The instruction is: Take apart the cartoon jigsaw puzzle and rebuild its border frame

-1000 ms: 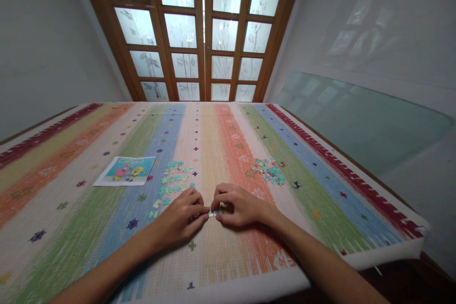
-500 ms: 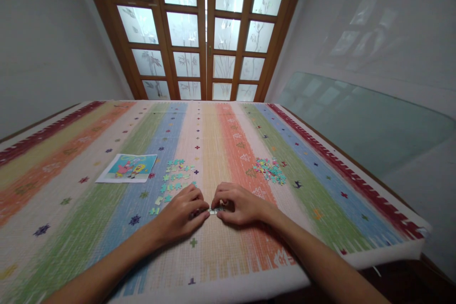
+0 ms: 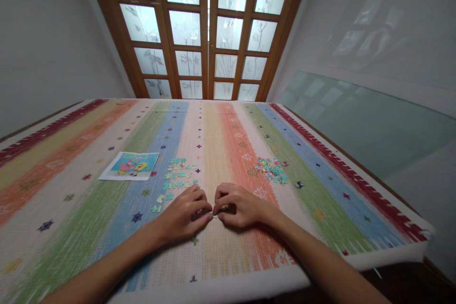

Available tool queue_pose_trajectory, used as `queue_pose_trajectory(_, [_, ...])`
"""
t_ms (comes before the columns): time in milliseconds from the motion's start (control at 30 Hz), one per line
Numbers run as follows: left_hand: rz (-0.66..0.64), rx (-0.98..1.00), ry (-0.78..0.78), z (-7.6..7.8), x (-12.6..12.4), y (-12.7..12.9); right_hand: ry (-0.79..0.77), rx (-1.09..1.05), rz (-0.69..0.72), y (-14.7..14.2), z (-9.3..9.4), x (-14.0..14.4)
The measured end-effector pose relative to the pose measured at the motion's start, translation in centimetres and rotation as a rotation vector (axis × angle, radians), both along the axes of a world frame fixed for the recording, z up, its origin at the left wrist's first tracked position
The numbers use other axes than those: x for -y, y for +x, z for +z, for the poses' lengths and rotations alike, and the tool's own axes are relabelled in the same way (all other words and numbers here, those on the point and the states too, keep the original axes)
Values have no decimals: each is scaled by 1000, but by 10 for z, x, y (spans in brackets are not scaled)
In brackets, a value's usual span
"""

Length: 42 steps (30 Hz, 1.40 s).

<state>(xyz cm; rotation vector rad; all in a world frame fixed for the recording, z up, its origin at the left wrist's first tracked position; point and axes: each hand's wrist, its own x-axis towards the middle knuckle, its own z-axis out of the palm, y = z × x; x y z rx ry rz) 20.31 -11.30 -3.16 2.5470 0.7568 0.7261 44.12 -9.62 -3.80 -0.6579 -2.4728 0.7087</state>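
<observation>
While both forearms lay across it, the striped cloth (image 3: 320,185) covered the table under and around the hands, its coloured bands running away from them toward the wooden glazed doors (image 3: 208,33) well beyond the fingertips. A printed reference picture (image 3: 130,166) lay flat on the cloth, well out to the left of the left hand (image 3: 183,216) and further away from the body. A loose heap of mixed puzzle pieces (image 3: 270,171) sat beyond the right hand (image 3: 238,208), slightly to its right and apart from it. A sorted group of teal pieces (image 3: 176,178) lay spread out just beyond the left hand, the nearest ones close to its knuckles. Both hands rested on the cloth, knuckles up, fingertips meeting between them. The left hand was curled, thumb and forefinger pinched together at the meeting point. The right hand was likewise curled, fingers bent inward. A small puzzle piece (image 3: 215,215) showed at the point where the two sets of fingertips touched, gripped from both sides; most of it was hidden, so its print could not be told
</observation>
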Motion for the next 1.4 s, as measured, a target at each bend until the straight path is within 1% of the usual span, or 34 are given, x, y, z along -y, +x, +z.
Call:
queue_pose_trajectory(100, [15,10,19,4,-1,-1,-7,21,-2,0,0,0])
queue_pose_trajectory(167, [70,27,63,5,-8,-6,-22,36,-7,0,0,0])
queue_pose_trajectory(233, [162,46,125,4,-20,-15,-35,38,-9,0,0,0])
queue_pose_trajectory(300, [282,52,174,2,-36,-28,-40,28,-8,0,0,0])
queue_pose_trajectory(333, [352,49,188,1,-44,-35,-42,21,-6,0,0,1])
queue_pose_trajectory(400, [452,12,196,-2,-60,-49,-46,9,-2,0,1,1])
queue_pose_trajectory(467, [523,-26,197,-6,-73,-60,-52,5,-6,0,3,2])
queue_pose_trajectory(533, [563,-59,191,-10,-82,-67,-63,16,-14,0,4,2])
queue_pose_trajectory(667, [570,-96,196,-16,-91,-67,-69,32,-16,0,5,2])
queue_pose_trajectory(767, [561,-107,205,-18,-94,-63,-65,30,-4,0,4,2])
queue_pose_trajectory(1067, [590,-112,153,-15,-98,-60,-55,19,11,1,1,1])
queue_pose_trajectory(1300, [597,-73,91,-12,-99,-61,-68,34,-9,-1,11,3])
queue_pose_trajectory(1400, [612,-46,63,-12,-100,-60,-65,59,-3,-1,11,3])
